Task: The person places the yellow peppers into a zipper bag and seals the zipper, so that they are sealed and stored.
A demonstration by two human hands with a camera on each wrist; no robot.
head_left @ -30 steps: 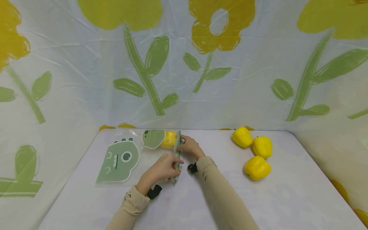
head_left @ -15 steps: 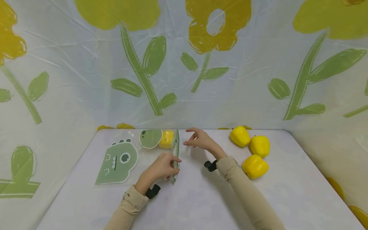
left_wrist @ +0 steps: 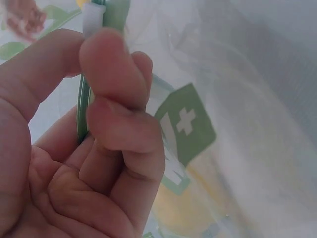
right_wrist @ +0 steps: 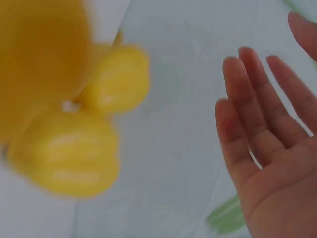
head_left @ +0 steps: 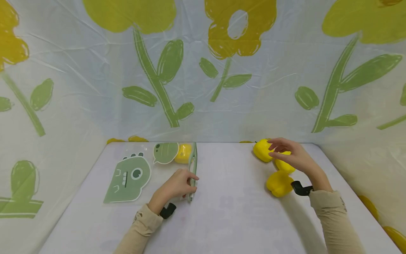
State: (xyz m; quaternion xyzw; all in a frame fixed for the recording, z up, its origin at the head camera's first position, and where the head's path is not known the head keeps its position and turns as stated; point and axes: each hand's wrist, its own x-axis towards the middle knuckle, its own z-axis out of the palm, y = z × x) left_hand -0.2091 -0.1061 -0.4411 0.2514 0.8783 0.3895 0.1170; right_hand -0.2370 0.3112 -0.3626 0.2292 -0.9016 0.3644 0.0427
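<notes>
A clear zip bag (head_left: pixel 127 181) with green dinosaur prints lies at the left of the table, its green-edged mouth turned to the right. Inside it, close to the mouth, sits a yellow bell pepper (head_left: pixel 183 154). My left hand (head_left: pixel 177 185) pinches the mouth's near part; in the left wrist view a white zip slider (left_wrist: pixel 93 19) shows just beyond the fingers. Three more yellow bell peppers lie at the right: a far pepper (head_left: pixel 262 151), a middle pepper (head_left: pixel 283 166) and a near pepper (head_left: pixel 279 184). Over them hovers my right hand (head_left: pixel 296 157), fingers spread and holding nothing.
Pale cloth covers the table (head_left: pixel 228 211). Behind it and at both sides hangs a white curtain (head_left: pixel 272 106) printed with large flowers. A black wrist camera (head_left: pixel 301 189) is strapped below my right hand.
My right hand has let go of the bag's mouth and moved right until it is over the loose peppers. The left hand keeps its pinch in place.
</notes>
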